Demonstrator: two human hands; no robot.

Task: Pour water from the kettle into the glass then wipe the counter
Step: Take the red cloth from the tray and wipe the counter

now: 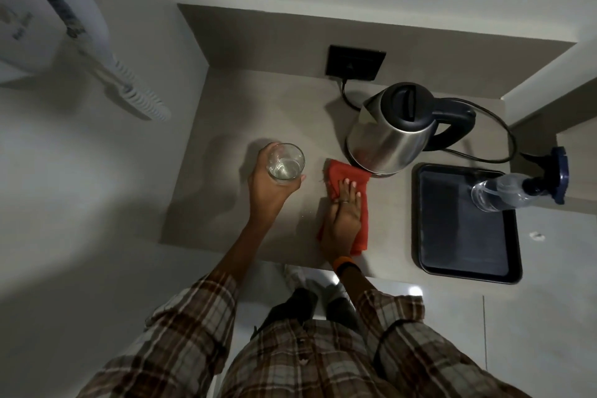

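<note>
A clear glass (286,163) with some water in it is gripped by my left hand (269,186), left of centre on the grey counter (226,126); whether it rests on the surface or is lifted I cannot tell. My right hand (344,215) lies flat, fingers together, on a red cloth (342,176) spread on the counter. The cloth's far corner touches the base of a steel kettle (387,136) with a black lid and handle, standing upright at the back right.
A dark tray (452,236) sits at the right, with a clear spray bottle (504,192) lying across its far corner. The kettle's black cord (504,126) loops to a wall socket (355,63). Walls close in the counter's left and back.
</note>
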